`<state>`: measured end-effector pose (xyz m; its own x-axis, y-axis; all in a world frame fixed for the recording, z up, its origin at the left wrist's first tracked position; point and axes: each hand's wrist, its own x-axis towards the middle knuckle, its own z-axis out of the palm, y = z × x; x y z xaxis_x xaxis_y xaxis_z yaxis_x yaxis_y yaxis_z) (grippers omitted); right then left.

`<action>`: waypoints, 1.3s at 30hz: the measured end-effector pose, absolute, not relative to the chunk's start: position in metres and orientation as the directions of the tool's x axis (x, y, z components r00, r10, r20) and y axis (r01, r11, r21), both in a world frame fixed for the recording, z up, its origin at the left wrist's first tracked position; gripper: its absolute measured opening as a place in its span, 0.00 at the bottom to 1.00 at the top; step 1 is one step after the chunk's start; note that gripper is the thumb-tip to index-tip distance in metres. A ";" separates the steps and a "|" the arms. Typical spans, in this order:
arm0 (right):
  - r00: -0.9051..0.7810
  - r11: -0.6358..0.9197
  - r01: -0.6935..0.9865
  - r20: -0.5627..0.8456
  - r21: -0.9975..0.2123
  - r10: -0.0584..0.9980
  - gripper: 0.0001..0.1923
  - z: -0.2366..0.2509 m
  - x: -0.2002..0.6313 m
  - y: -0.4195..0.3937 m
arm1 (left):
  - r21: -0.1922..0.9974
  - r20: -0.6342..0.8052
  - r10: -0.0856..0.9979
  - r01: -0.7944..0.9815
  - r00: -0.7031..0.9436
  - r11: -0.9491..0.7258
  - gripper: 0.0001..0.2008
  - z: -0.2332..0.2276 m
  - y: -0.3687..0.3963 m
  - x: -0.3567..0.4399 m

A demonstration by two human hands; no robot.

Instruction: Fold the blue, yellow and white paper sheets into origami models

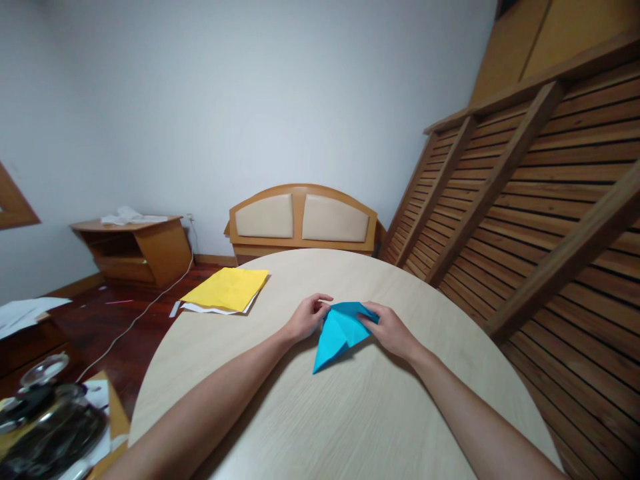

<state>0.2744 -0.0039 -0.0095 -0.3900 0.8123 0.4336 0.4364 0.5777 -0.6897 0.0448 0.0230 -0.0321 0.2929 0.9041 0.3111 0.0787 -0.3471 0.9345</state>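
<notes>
Blue paper [339, 333]: folded to a pointed shape, lying on the round table [350, 427] slightly beyond its centre. The long point is directed toward the near edge and a little to the left; the wide end is at the far side, between the two hands. One fold line runs up the middle of the shape.

Left hand [306, 317]: at the far left corner of the paper. Fingers curled in, with the thumb and fingertips closed together on the paper's edge. The heel of the hand is on the table.

Right hand [389, 328]: at the far right corner. Fingers bent and drawn close, pinching the paper's edge; the thumb lies over the top surface. The wrist is low over the table.

Both forearms reach in from the near edge and are bare.

Yellow paper [226, 288]: a flat sheet at the far left rim of the table, well apart from the blue paper. White sheets [200, 309] lie under it, showing at its near edge.

Surroundings: a wooden bench [302, 220] with two padded back panels stands against the wall beyond the table. A low cabinet [135, 248] is at the left, with papers on top. A slatted wooden wall [540, 200] runs along the right. A white cable [145, 310] crosses the dark floor.
</notes>
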 end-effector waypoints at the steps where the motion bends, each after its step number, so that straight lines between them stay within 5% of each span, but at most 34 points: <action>1: -0.408 0.598 0.435 0.444 -0.673 0.798 0.15 -0.011 0.275 -0.003 | 0.935 0.306 0.908 0.089 0.288 -0.343 0.24 -0.033 0.023 0.045; 8: -0.560 0.681 0.434 0.415 -0.590 0.717 0.35 -0.020 0.279 0.003 | 0.956 0.226 0.949 0.137 0.220 -0.259 0.20 -0.035 0.034 0.040; 17: -0.617 0.707 0.497 0.368 -0.503 0.696 0.36 -0.014 0.268 -0.004 | 0.907 0.269 0.939 0.272 0.214 -0.322 0.18 -0.042 0.039 0.035; 24: -0.693 0.500 0.443 0.070 -0.744 0.718 0.29 0.014 0.264 -0.015 | 0.752 0.423 0.863 0.423 0.277 -0.505 0.11 -0.027 0.020 0.033; 28: -0.503 0.251 0.339 0.050 -0.907 0.863 0.28 0.010 0.247 -0.008 | 0.621 0.463 0.802 0.508 0.378 -0.597 0.10 -0.025 0.011 0.036; 32: -0.484 0.182 0.341 -0.007 -0.922 0.875 0.26 -0.010 0.232 -0.003 | 0.520 0.477 0.766 0.564 0.430 -0.641 0.10 -0.026 0.003 0.036; 35: -0.457 0.246 0.336 0.071 -0.909 0.887 0.26 -0.016 0.227 -0.009 | 0.538 0.495 0.774 0.559 0.395 -0.630 0.11 -0.026 -0.002 0.037; 39: -0.469 0.296 0.312 0.125 -0.903 0.874 0.25 -0.013 0.225 -0.019 | 0.719 0.389 0.873 0.495 0.295 -0.488 0.13 -0.025 -0.007 0.038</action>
